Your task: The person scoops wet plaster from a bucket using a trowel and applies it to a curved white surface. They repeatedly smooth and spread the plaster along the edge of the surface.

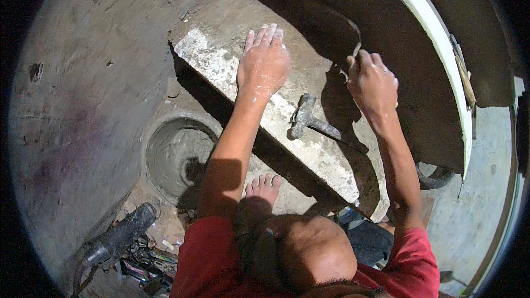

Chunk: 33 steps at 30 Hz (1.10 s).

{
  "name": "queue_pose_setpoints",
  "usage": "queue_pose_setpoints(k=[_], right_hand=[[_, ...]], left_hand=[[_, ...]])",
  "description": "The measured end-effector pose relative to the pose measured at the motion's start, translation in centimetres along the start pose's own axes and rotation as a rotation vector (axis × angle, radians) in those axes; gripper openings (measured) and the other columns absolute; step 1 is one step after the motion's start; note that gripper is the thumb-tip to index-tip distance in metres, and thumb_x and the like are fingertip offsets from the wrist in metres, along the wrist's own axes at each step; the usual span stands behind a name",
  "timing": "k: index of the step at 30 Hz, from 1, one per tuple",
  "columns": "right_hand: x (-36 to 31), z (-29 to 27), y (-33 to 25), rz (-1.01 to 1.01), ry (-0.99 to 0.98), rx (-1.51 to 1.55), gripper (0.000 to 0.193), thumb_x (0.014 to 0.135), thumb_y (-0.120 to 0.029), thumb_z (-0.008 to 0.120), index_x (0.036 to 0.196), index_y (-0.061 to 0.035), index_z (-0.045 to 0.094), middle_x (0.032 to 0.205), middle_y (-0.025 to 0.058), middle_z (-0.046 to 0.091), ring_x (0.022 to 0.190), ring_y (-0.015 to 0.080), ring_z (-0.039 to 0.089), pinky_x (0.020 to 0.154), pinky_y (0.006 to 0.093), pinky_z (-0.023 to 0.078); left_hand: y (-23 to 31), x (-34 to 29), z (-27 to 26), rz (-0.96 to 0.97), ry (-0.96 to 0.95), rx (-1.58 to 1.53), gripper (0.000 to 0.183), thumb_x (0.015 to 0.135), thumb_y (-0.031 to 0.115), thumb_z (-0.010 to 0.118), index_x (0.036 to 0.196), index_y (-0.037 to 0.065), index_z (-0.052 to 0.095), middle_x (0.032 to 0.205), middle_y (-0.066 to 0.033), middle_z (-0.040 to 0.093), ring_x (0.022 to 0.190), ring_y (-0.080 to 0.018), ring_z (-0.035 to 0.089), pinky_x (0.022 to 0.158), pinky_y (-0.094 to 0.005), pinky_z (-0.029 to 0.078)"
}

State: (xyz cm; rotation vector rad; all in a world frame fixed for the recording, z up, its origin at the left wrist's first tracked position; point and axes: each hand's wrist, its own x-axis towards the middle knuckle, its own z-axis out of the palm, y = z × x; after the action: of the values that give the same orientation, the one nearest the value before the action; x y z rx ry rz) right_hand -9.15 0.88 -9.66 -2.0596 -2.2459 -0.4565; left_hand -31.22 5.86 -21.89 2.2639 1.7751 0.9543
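My left hand (pixel 265 63), dusted with pale powder, lies flat with fingers stretched out on a rough concrete slab (pixel 326 160) whose edge is whitish. Higher up and to the right, my right hand (pixel 373 84) is closed around a hand tool with a thin curved metal end (pixel 357 40). Most of that tool sits in dark shadow, so its kind is unclear. Between my forearms, a grey-crusted hammer (pixel 309 118) rests on the slab, its handle pointing to the lower right.
Left of my left forearm stands a round bucket (pixel 175 160) holding wet grey mortar. A dark cylindrical power tool (pixel 120 234) lies among clutter at lower left. My bare foot (pixel 264 190) is below the slab. A plastered wall (pixel 88 94) rises left; a white curved edge (pixel 436 33) bounds the right.
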Motion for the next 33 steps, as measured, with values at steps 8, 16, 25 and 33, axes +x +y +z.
queue_pose_setpoints(k=[8,16,25,33], right_hand=[[-1.2,-6.7,5.6,-0.108,0.691,0.207,0.021,0.106,-0.019,0.063,0.114,-0.0058,0.078,0.104,0.0181,0.078,0.092,0.0338,0.076,0.085,0.0442,0.059],[-4.7,-5.1,5.1,-0.098,0.554,0.135,0.014,0.101,-0.018,0.073,0.110,-0.0076,0.075,0.102,0.0165,0.075,0.086,0.0331,0.075,0.075,0.0436,0.061],[-3.2,0.7,3.6,0.075,0.200,-0.023,0.028,0.107,-0.035,0.065,0.116,-0.0091,0.071,0.103,0.0173,0.072,0.090,0.0377,0.076,0.073,0.0507,0.063],[1.3,-4.5,1.3,-0.172,0.525,0.302,0.027,0.104,-0.026,0.069,0.116,-0.0032,0.075,0.104,0.0202,0.075,0.090,0.0397,0.075,0.080,0.0473,0.060]], left_hand=[[-0.2,-0.1,0.0,0.015,0.013,0.011,0.052,0.105,0.022,0.050,0.150,-0.003,0.056,0.160,-0.0229,0.054,0.155,-0.0347,0.043,0.132,-0.0504,0.026],[-0.1,-0.2,0.5,0.012,0.000,0.057,0.051,0.107,0.024,0.049,0.151,-0.002,0.056,0.162,-0.0207,0.053,0.155,-0.0345,0.043,0.132,-0.0505,0.026],[-0.2,-0.2,0.5,0.019,-0.011,0.059,0.052,0.108,0.025,0.047,0.151,-0.002,0.056,0.162,-0.0206,0.052,0.155,-0.0343,0.043,0.132,-0.0507,0.026],[0.2,-0.1,-0.1,-0.007,-0.053,0.051,0.049,0.106,0.023,0.049,0.145,-0.005,0.060,0.158,-0.0241,0.055,0.152,-0.0372,0.046,0.131,-0.0530,0.027]])
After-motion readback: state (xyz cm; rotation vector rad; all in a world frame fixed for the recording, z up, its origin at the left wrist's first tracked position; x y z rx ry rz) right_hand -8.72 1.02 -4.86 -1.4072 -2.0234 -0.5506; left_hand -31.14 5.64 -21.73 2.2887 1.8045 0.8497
